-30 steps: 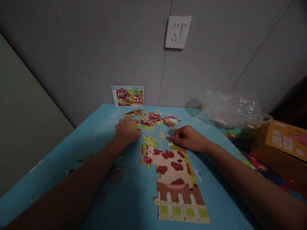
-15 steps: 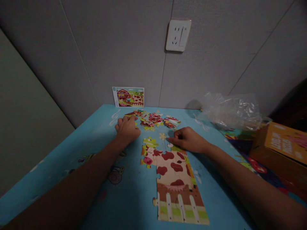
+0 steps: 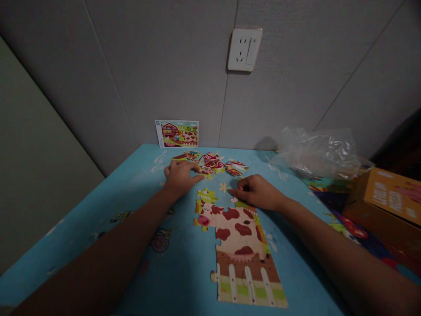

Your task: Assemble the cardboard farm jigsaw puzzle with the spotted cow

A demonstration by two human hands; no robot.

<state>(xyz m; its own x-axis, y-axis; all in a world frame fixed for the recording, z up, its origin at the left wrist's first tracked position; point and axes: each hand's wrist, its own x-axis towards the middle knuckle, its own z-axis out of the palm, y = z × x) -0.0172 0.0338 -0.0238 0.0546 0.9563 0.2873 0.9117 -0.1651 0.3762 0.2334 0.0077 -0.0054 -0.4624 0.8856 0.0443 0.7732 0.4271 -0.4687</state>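
My left hand [image 3: 183,179] reaches over the near left side of a pile of loose jigsaw pieces [image 3: 210,162], thumb and fingers apart. Its fingertips are at the pieces, and I see none lifted. My right hand [image 3: 258,191] rests with curled fingers at the top edge of a partly joined jigsaw puzzle [image 3: 242,232], covering some of it. No piece shows between its fingers. The joined part shows a spotted cow above a white fence. Its left side is uneven, with the cow's head and a green piece [image 3: 205,194] sticking out.
A picture card [image 3: 179,134] of the farm scene leans against the wall at the back. On the right lie a clear plastic bag [image 3: 319,153] and an orange puzzle box [image 3: 388,197]. The blue table [image 3: 131,245] has printed cartoon figures. A wall socket [image 3: 245,49] is above.
My left hand has shifted right and slightly nearer along the pile, uncovering some pieces at its left end. My right hand and the joined puzzle have stayed in place.
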